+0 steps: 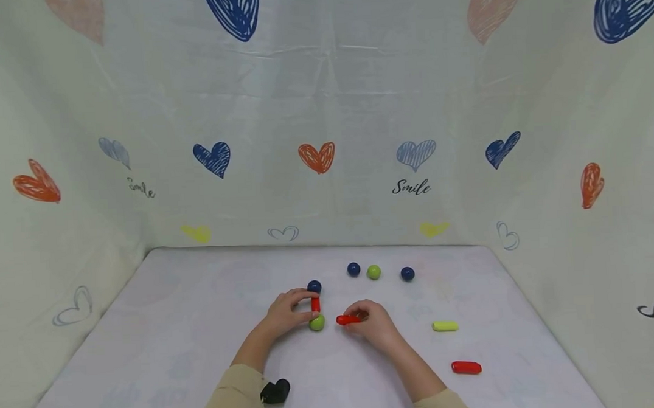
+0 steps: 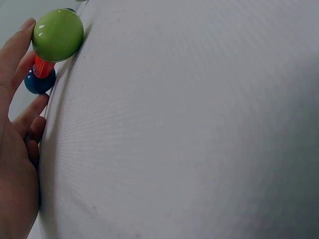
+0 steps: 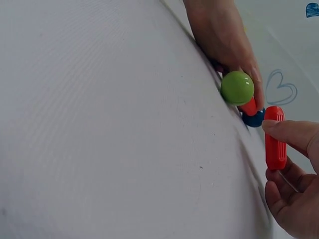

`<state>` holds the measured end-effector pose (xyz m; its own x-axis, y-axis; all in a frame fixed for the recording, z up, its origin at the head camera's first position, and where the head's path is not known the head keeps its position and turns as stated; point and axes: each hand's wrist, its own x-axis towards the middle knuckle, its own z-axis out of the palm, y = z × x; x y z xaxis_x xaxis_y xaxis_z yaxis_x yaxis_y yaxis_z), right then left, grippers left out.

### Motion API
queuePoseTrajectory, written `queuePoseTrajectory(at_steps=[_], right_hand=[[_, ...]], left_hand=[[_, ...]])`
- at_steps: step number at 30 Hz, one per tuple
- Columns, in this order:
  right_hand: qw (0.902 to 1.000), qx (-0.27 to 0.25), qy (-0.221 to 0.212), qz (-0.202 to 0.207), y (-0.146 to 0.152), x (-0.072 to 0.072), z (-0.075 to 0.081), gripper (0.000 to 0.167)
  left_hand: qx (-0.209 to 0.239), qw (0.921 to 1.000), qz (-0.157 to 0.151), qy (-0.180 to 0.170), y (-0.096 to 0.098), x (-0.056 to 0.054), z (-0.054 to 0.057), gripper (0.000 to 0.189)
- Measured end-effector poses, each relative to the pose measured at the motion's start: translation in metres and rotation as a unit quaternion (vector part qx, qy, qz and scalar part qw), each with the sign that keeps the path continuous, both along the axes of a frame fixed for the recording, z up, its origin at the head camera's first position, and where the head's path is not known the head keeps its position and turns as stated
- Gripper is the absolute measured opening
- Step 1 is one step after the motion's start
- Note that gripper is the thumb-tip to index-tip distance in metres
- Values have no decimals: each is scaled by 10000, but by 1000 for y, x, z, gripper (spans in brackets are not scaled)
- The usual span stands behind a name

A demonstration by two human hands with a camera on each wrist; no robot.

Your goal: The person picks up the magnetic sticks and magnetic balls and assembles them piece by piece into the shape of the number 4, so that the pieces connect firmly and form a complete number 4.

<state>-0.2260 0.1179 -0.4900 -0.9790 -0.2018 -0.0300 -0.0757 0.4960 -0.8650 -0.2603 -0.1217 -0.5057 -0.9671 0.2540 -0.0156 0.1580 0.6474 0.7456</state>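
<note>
My left hand holds a short assembly from its left side: a red rod with a blue ball at the far end and a green ball at the near end. In the left wrist view the thumb lies against the green ball, and the rod and blue ball show behind it. Just to the right, my right hand pinches a second red rod between thumb and fingers. Grooves run along that rod in the right wrist view, and it is apart from the assembly.
Behind the hands lie a blue ball, a green ball and another blue ball. To the right are a yellow-green rod and a loose red rod. A heart-patterned cloth hangs behind the white table.
</note>
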Motion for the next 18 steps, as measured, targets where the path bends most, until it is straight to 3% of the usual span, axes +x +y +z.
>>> queuePoseTrajectory(at_steps=[18], right_hand=[[9996, -184, 85, -184, -17, -5, -8, 19]], left_hand=[[-34, 10000, -25, -59, 0, 1, 5, 43]])
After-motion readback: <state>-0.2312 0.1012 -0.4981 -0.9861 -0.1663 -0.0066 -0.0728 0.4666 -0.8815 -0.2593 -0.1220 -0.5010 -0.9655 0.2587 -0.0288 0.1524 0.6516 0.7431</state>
